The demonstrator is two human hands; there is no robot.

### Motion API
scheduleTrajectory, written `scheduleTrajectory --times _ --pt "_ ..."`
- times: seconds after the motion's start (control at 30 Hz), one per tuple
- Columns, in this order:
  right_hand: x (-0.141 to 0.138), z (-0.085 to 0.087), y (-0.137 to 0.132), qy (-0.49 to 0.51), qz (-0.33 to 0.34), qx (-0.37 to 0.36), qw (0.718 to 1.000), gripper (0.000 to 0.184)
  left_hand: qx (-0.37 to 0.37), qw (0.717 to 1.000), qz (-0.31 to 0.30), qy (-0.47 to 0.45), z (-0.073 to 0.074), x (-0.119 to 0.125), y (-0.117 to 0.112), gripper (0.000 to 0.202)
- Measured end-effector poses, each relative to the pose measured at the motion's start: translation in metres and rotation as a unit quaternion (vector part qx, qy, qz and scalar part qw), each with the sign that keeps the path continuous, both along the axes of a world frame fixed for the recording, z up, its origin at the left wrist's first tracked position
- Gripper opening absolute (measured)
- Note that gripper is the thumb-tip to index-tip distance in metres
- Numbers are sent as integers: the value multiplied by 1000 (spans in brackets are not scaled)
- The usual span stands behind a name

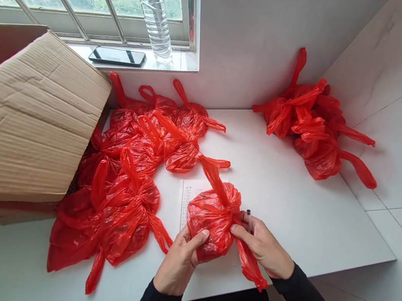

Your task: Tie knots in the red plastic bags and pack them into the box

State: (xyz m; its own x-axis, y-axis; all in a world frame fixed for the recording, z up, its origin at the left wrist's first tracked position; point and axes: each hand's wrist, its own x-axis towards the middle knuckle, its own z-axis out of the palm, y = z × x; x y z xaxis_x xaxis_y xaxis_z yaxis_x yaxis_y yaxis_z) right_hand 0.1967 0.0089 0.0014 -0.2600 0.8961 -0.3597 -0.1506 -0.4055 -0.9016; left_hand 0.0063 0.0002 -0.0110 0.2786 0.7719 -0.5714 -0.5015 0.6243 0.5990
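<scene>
A knotted red plastic bag (213, 217) sits just above the front of the white table (292, 207), held between both hands. My left hand (179, 262) cups its lower left side, thumb pressed on the plastic. My right hand (264, 246) pinches the bag's knot and one handle strip (249, 264), which trails down past the table edge. The other handle points up and to the left. A printed sheet of paper (188, 197) lies under the bag.
A heap of tied red bags (132, 170) spills from a tipped cardboard box (25, 116) at left. A smaller pile of red bags (313, 123) lies in the far right corner by the tiled wall. A phone (117, 56) and a water bottle (155, 9) rest on the windowsill.
</scene>
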Motion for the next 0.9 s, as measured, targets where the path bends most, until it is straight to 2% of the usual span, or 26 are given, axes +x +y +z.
scheduleTrajectory --times 0.1,0.2,0.27,0.43,0.53,0.6,0.7,0.9 --pt "-1 3 2 46 4 -24 999 32 6 1000 -15 22 -3 -1 -4 64" --pt "0 2 4 83 -2 -42 996 33 27 997 -62 47 -4 -3 -8 61" --pt "1 0 5 80 -5 -30 996 29 36 996 -66 47 -2 -5 -8 55" --pt "2 2 3 88 37 15 995 21 -31 999 -16 -31 10 -9 -2 51" --pt "0 9 3 111 76 34 990 20 -9 999 8 -40 15 -10 -1 43" --pt "0 14 4 95 75 54 991 20 31 998 41 -22 17 -9 -2 40" --pt "0 20 5 63 67 78 993 24 61 993 93 24 18 -9 -3 50" --pt "-20 21 14 61 70 79 993 31 99 981 116 118 14 -24 8 58"
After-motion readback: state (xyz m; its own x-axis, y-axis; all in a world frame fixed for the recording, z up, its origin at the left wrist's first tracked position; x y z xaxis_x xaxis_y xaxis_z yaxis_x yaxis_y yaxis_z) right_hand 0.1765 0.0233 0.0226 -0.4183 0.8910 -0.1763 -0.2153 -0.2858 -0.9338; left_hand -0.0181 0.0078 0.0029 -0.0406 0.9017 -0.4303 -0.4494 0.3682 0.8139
